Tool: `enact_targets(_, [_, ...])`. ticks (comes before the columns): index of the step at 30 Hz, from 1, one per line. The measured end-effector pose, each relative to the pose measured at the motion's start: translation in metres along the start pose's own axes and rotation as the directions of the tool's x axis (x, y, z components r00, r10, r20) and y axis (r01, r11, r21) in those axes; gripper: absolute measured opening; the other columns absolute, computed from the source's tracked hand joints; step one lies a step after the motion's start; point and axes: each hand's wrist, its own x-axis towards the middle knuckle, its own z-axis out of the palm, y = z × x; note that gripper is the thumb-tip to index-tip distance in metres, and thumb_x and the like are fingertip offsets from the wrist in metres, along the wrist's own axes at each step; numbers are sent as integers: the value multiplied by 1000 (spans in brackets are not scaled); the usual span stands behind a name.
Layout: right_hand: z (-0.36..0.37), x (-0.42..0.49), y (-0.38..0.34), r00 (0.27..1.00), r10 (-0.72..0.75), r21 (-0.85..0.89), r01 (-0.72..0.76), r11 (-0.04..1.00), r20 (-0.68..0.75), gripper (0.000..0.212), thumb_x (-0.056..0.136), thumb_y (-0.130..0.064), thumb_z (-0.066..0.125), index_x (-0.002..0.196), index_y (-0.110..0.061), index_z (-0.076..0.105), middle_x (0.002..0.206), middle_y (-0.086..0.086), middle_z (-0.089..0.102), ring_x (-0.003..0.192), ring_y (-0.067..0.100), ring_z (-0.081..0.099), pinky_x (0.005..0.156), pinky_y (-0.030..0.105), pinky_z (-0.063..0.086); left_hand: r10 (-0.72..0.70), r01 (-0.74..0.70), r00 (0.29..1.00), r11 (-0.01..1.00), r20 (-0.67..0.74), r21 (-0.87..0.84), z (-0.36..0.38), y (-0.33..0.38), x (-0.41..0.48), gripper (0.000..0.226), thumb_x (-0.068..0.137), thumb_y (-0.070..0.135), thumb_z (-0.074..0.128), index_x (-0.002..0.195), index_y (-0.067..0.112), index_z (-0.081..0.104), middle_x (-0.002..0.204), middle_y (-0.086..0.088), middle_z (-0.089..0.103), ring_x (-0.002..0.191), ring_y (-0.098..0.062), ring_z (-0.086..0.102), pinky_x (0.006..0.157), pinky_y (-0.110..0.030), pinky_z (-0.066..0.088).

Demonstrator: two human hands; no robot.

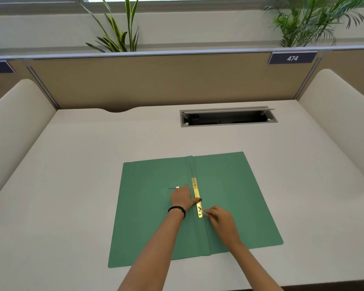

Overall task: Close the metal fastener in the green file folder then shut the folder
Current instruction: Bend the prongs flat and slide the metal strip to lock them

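Observation:
The green file folder (235,198) lies open and flat on the white desk, spine running away from me. A gold metal fastener bar (197,196) sits along the spine, with a thin prong (191,170) sticking out beyond its far end. My left hand (182,198) presses flat on the folder just left of the bar, thumb touching the bar. My right hand (221,222) pinches the near prong at the bar's near end. A small metal slider piece (177,186) lies on the left flap beyond my left fingers.
The white desk (93,164) has a recessed cable box (227,118) with its lid up at the back right. Padded side dividers (15,122) flank the desk and a beige partition (166,80) closes the back, with plants behind it.

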Motion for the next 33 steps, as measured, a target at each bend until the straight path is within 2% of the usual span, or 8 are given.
enact_targets(3, [1,-2,1,998,52,-11,-53,999,-27,16,89,-10,60,98,-10,73,85,6,70,75,12,60,64,19,42,16,-15,999,1000,44,-22,-3,-1,0,59,82,54,64,114,6,50,118,-13,63,110,-29,59,88,-39,49])
enact_targets(8, [-1,4,-3,997,15,-75,-10,997,71,16,90,-8,57,93,-10,72,90,5,70,83,18,64,68,23,43,51,-48,994,998,95,-38,-6,-6,-2,49,79,48,71,96,14,40,119,-12,61,111,-29,56,89,-40,47])
enact_targets(12, [-4,10,-4,990,-15,-128,33,991,138,16,89,-8,57,92,-10,73,91,7,69,85,21,63,71,32,47,56,-56,996,998,62,-9,-3,-5,-3,62,79,48,70,116,3,48,121,-14,60,113,-30,56,91,-41,48])
enact_targets(19, [-8,14,-8,969,-61,-324,138,936,238,19,93,-13,50,96,-11,68,92,11,64,84,26,60,65,36,45,60,-61,993,998,98,14,-5,-4,-3,72,75,54,72,121,4,46,122,-14,59,117,-30,54,93,-42,48])
enact_targets(24, [-5,15,-13,956,-97,-374,201,905,278,20,94,-15,49,102,-11,67,96,10,63,86,26,59,61,31,37,72,-76,994,996,80,48,-5,-3,-5,69,76,50,72,121,4,46,122,-14,60,117,-30,53,93,-41,49])
enact_targets(28, [-8,17,-14,965,-82,-410,181,894,248,22,95,-15,46,104,-12,66,93,10,62,84,25,58,61,29,33,77,-82,995,995,66,65,-4,-2,-7,70,76,51,72,121,4,46,121,-14,60,116,-30,54,93,-41,50])
enact_targets(31, [-9,16,-14,963,-68,-437,179,882,259,22,96,-14,43,105,-13,64,84,4,50,83,22,56,61,27,31,76,-79,996,995,56,63,-2,-3,-8,71,75,53,72,120,4,47,121,-13,60,117,-29,53,93,-41,50])
enact_targets(33, [-9,15,-15,960,-59,-452,182,873,272,22,95,-12,43,104,-11,63,83,0,42,75,18,48,61,26,30,71,-74,996,995,46,65,-2,-3,-8,72,75,54,72,121,5,46,122,-13,59,117,-29,52,93,-41,50])
